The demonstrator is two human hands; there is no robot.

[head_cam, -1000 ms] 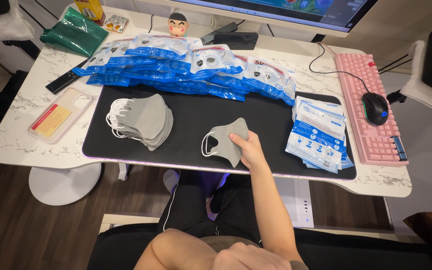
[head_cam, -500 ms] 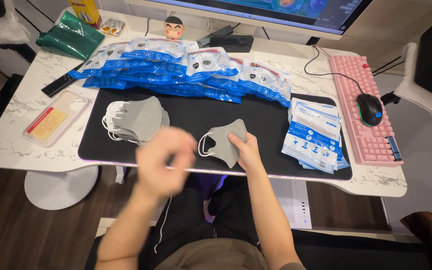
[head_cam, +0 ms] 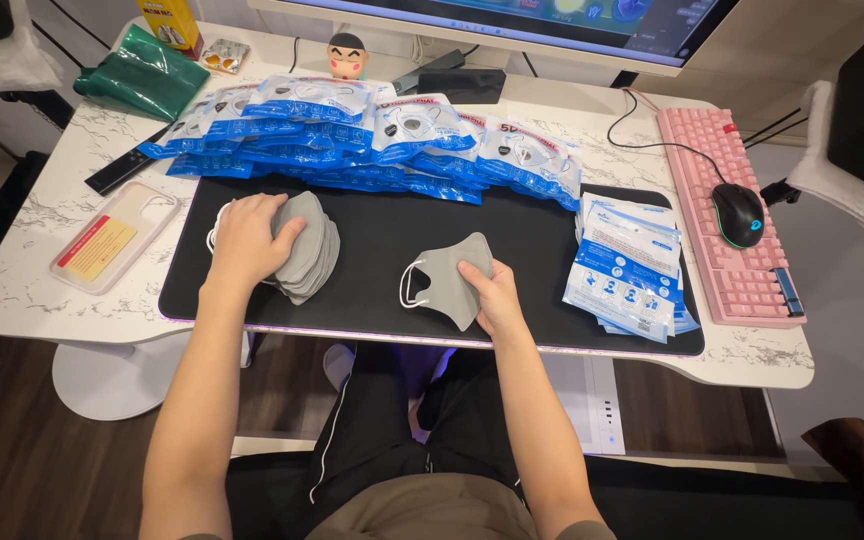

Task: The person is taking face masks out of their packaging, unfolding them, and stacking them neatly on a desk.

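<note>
My left hand (head_cam: 244, 238) lies flat on the pile of grey masks (head_cam: 304, 245) on the black mat (head_cam: 532, 230). Its fingers bend over the top mask, but I have not lifted one. My right hand (head_cam: 492, 293) pinches the edge of one grey mask (head_cam: 444, 280) that lies by itself in the middle of the mat. I think a good many masks are out of their bags now. A long row of blue mask packs (head_cam: 372, 135) at the back looks unopened. A stack of white and blue packets (head_cam: 627, 270) sits at my right.
</note>
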